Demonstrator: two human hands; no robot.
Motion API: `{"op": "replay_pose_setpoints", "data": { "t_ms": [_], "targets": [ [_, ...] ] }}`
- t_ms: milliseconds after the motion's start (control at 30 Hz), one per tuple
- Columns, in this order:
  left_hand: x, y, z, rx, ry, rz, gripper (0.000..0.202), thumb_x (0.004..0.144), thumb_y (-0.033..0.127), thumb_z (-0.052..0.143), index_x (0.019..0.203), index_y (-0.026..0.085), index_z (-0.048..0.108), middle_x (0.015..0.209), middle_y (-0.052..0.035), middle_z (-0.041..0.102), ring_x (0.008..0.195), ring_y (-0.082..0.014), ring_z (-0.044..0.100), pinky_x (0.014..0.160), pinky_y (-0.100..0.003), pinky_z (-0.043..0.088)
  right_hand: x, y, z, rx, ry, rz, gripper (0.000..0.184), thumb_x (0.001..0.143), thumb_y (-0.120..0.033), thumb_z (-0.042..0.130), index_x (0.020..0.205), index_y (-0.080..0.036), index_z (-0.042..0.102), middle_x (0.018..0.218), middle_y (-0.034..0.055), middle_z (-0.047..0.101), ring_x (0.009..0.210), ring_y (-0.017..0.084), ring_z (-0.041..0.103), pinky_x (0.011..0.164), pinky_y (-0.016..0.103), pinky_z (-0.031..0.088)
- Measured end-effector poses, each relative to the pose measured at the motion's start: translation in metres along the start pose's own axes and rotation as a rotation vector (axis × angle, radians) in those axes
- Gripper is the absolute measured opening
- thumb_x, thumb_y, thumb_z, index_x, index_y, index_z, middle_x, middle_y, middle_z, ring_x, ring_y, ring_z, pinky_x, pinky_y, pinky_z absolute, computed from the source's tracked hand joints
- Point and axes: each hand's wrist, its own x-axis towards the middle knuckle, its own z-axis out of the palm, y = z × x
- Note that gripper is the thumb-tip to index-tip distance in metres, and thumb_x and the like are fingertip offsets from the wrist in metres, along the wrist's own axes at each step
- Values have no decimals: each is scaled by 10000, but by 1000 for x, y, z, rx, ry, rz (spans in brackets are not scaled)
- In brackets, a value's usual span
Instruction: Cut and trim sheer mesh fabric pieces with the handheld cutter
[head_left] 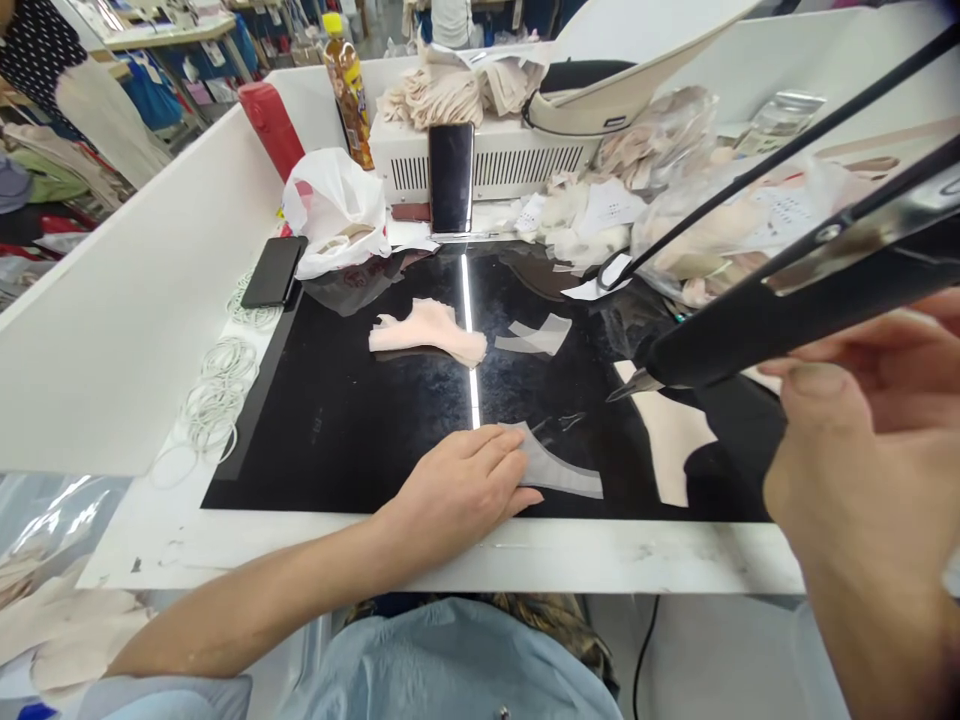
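Mesh piece [562, 470], sheer and curved, lies flat at the near edge of the black desk [337, 420]. It looks weightless and limp, and apt to slide on the glossy top, so it is best pinned flat or pinched at an edge. The left hand [457, 490] rests on its left end, fingers straight and together. The right hand [862, 470] is closed round a black tool [750, 325]. Behind, a white bag [334, 205] holds something beige, and clear bags [697, 240] hold pale cuttings.

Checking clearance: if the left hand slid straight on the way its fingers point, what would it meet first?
The left hand would meet the sheer grey fabric piece first; its fingertips seem to rest on its edge.
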Motion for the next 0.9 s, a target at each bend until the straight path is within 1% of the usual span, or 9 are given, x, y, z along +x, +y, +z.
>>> {"op": "replay_pose_setpoints", "data": {
  "t_ms": [67, 167, 200, 233, 267, 300, 367, 600, 900],
  "targets": [
    [-1, 0, 1, 12, 0, 12, 353, 1042, 421, 482, 1096, 108, 636, 1260, -103, 696, 1216, -221, 633, 1000, -347, 540, 16, -2, 5, 81, 120, 22, 510, 904, -551, 608, 1342, -391, 404, 1036, 24, 679, 843, 214, 714, 624, 358, 559],
    [-3, 0, 2, 36, -8, 13, 355, 1043, 427, 477, 1098, 114, 633, 1294, -110, 683, 1225, -223, 630, 981, -353, 546, 41, -8, 21, 263, 305, 30, 525, 781, -580, 743, 1194, -337, 527, 1020, 12, 692, 799, 201, 702, 662, 396, 580],
    [-3, 1, 1, 44, -12, 12, 357, 1044, 430, 473, 1100, 115, 632, 1307, -114, 677, 1226, -225, 631, 969, -357, 551, 48, -12, 26, 344, 358, 21, 516, 754, -554, 781, 1149, -311, 556, 973, 9, 696, 748, 191, 685, 663, 407, 578],
    [-3, 1, 1, 51, -16, 10, 360, 1045, 431, 469, 1102, 115, 632, 1320, -117, 671, 1225, -226, 631, 956, -360, 555, 54, -15, 32, 402, 414, 0, 467, 749, -509, 803, 1101, -293, 583, 842, -14, 664, 637, 165, 633, 594, 381, 554],
    [-3, 2, 1, 56, -18, 10, 361, 1047, 429, 464, 1102, 114, 632, 1330, -120, 666, 1223, -227, 632, 943, -362, 560, 57, -19, 37, 428, 430, 19, 366, 787, -418, 793, 1068, -289, 597, 795, -22, 627, 594, 151, 597, 555, 366, 530],
    [-3, 2, 0, 59, -22, 10, 361, 1049, 425, 460, 1101, 112, 632, 1338, -122, 662, 1222, -229, 632, 935, -364, 563, 59, -23, 42, 438, 424, 49, 306, 815, -365, 771, 1056, -296, 596, 818, -16, 617, 585, 144, 578, 552, 366, 524],
    [-3, 2, 0, 66, -34, 12, 360, 1053, 417, 452, 1096, 109, 633, 1350, -123, 656, 1222, -232, 633, 934, -369, 565, 58, -32, 52, 468, 366, 91, 310, 812, -352, 769, 1051, -307, 577, 813, -15, 610, 601, 155, 576, 567, 374, 527],
    [-3, 1, -2, 80, -44, 28, 350, 1050, 403, 461, 1085, 101, 634, 1319, -133, 675, 1214, -246, 645, 959, -372, 564, 43, -53, 83, 733, 275, 177, 380, 797, -428, 776, 1016, -302, 491, 773, -23, 557, 613, 170, 544, 539, 373, 502],
    [-4, 1, -1, 81, -25, 38, 350, 1051, 401, 459, 1079, 99, 635, 1312, -139, 680, 1215, -244, 649, 951, -363, 569, 41, -50, 93, 711, 262, 194, 476, 781, -507, 767, 1051, -300, 433, 729, -37, 559, 598, 161, 535, 531, 360, 505]
  ]
}}
